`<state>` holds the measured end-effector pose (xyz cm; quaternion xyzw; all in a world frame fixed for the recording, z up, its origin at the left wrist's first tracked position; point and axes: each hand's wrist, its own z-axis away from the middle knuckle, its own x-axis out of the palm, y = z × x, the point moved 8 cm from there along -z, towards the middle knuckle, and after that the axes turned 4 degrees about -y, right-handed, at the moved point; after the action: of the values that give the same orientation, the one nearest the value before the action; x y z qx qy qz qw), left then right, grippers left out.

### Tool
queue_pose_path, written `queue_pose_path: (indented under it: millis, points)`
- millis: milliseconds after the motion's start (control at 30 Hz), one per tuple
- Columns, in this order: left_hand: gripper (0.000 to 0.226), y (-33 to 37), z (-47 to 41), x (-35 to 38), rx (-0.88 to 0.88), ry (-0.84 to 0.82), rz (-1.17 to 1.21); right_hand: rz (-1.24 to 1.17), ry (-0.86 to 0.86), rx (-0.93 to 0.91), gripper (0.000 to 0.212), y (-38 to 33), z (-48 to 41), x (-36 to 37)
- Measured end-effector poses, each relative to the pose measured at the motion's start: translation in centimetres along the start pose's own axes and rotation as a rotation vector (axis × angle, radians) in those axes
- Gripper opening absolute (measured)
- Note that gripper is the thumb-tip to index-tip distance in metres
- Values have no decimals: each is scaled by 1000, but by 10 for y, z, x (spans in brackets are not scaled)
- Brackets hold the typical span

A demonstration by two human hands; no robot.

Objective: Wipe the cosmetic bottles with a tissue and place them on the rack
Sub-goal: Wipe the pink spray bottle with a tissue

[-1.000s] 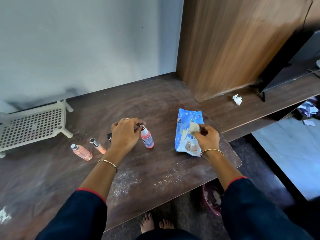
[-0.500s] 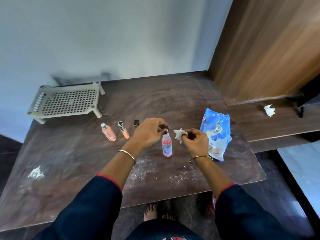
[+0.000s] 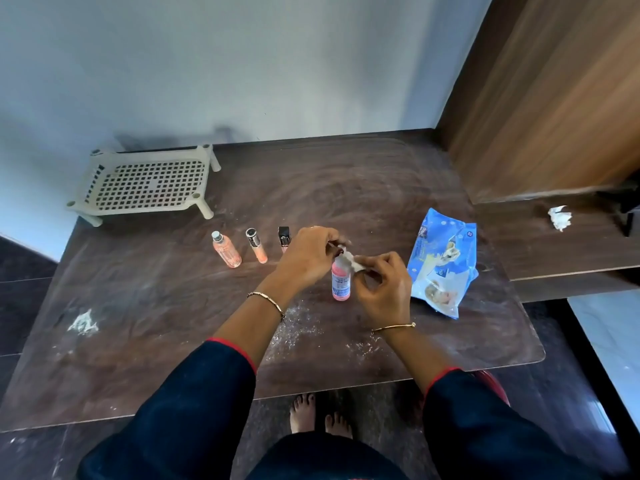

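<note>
Right hand (pinch): tissue against bottle

White powder dusts the dark wooden table. A crumpled white wad lies on the ledge beside a wooden cabinet.

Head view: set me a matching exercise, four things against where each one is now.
1 rack
2 blue wipes pack
3 labelled pink bottle
4 tissue

A pinched in the right hand, against the bottle
B back left of the table
C upright, top pinched by the left hand
D lying on the table's right side

Pairs: 1-B, 2-D, 3-C, 4-A
</note>
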<state>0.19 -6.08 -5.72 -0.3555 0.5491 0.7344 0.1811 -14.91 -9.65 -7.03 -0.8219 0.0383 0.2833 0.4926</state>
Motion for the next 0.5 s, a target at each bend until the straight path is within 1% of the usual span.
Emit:
queue_pose_path:
  millis: [100, 267, 367, 433, 500]
  points:
    - [27, -2, 4, 2, -31, 50, 54, 56, -92, -92, 23, -6, 1, 11]
    - [18, -3, 10, 7, -99, 148, 165, 186, -220, -277, 24, -15, -1, 23]
    - [18, -4, 12, 7, -120, 179, 219, 257, -302, -386, 18, -15, 1, 29]
    - [17, -3, 11, 5, -118, 191, 196, 314, -341, -465, 17, -14, 4, 32]
    - [15, -2, 10, 3, -110, 214, 153, 351, -349, -522, 25, -15, 8, 31]
